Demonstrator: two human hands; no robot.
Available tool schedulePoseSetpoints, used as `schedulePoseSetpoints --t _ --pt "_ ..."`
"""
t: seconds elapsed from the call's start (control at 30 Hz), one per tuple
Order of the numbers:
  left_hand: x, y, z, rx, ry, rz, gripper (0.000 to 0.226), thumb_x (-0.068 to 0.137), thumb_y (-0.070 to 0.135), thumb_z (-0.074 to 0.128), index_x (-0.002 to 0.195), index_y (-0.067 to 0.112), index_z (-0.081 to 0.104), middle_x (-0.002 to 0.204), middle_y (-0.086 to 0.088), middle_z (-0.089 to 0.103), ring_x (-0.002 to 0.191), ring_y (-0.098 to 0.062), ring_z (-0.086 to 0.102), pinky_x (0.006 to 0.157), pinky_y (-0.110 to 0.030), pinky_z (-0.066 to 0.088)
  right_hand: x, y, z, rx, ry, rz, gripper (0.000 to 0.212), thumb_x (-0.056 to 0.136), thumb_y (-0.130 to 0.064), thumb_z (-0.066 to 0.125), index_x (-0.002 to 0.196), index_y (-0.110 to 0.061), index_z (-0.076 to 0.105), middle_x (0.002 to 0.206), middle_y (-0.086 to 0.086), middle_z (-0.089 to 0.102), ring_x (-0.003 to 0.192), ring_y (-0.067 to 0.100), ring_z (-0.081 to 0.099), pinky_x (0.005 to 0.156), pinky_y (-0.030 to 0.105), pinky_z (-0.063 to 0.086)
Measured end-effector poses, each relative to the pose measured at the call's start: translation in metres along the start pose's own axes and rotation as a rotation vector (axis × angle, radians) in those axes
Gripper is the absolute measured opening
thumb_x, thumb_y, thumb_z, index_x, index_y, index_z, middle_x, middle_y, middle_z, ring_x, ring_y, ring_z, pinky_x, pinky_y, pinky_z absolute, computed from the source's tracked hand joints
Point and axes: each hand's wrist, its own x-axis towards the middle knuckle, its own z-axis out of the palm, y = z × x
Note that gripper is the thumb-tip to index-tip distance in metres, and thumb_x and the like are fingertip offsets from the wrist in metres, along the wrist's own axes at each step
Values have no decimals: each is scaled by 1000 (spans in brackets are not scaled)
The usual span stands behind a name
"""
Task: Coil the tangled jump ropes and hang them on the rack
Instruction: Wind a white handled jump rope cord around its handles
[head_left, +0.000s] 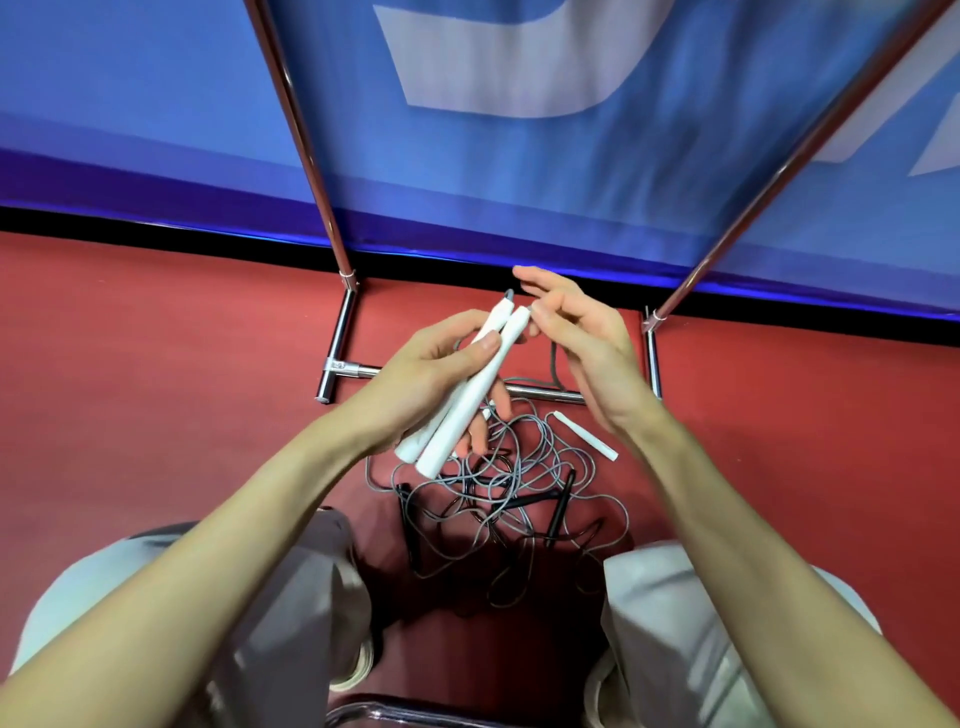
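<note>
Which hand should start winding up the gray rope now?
Probably the right hand. It is open and holds nothing, right beside the handle tips where the gray cord hangs down. The left hand is busy gripping both white handles together.

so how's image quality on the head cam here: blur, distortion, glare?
Head view: wide-angle bending makes the rack poles splay outward; the blue banner is streaked with motion blur, and the trouser legs at the frame's bottom are soft; the left hand and its white handles are fairly sharp, the right hand slightly smeared; bright highlights run along the chrome base bar; rope tangle readable.
</note>
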Motion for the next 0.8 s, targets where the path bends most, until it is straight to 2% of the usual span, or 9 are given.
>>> schedulePoseSetpoints --t 0.1,0.17,0.23,0.27,0.33,0.47,0.57,0.67,0.8 --pt "1 -1 -1 9 15 -14 33 97 33 46 119 9 53 66 -20 63 41 -27 56 46 -30 48 0 2 1 53 -52 -2 23 88 -11 54 66 -15 58 130 11 61 106 13 59 99 35 42" --pt "1 -2 0 23 31 -14 34 95 33 47 115 6 53 64 -19 61 40 -25 54 46 -29 46 0 3 2 104 -21 16 21 87 -9 53 67 -4 53 118 15 67 102 15 61 97 36 41" --pt "0 -3 1 15 29 -5 29 94 33 48 109 10 56 63 -19 60 39 -24 53 44 -27 46 0 3 3 162 4 55 22 85 -9 53 74 10 55 95 13 68 86 14 61 84 29 43" --pt "0 -3 2 6 26 -6 26 93 34 49 104 12 58 63 -19 60 39 -23 53 43 -26 45 0 1 4 200 3 78 21 84 -8 54 76 10 55 83 13 63 76 18 56 73 27 42" --pt "1 -5 3 -7 21 -30 26 91 35 50 96 10 56 62 -18 61 39 -22 51 43 -25 44 0 -1 6 296 -21 128 16 82 -8 55 67 -4 54 75 14 49 69 28 43 62 36 31" --pt "4 -7 5 -31 15 -89 43 93 34 51 96 -9 56 63 -15 62 37 -21 49 40 -22 43 4 -5 12 478 47 194 28 75 -3 49 51 -17 50 64 6 29 58 15 32 57 30 30" --pt "4 -5 5 -104 -40 -170 36 94 32 51 89 -2 63 68 -13 65 45 -19 54 45 -23 47 6 -10 12 460 127 194 33 71 -4 47 43 -21 48 65 6 26 53 10 30 51 23 28" --pt "2 -3 1 -200 -142 -332 36 91 35 54 90 2 69 77 -15 67 54 -20 60 50 -24 50 9 -10 7 438 210 195 24 70 -5 49 49 -16 46 59 5 31 49 8 31 50 22 27" --pt "0 -5 -3 -218 -171 -411 32 89 37 53 84 11 71 72 -14 65 50 -22 60 41 -25 49 14 -8 -4 513 297 192 23 69 -6 52 56 -14 35 50 -3 28 48 9 30 49 23 28"
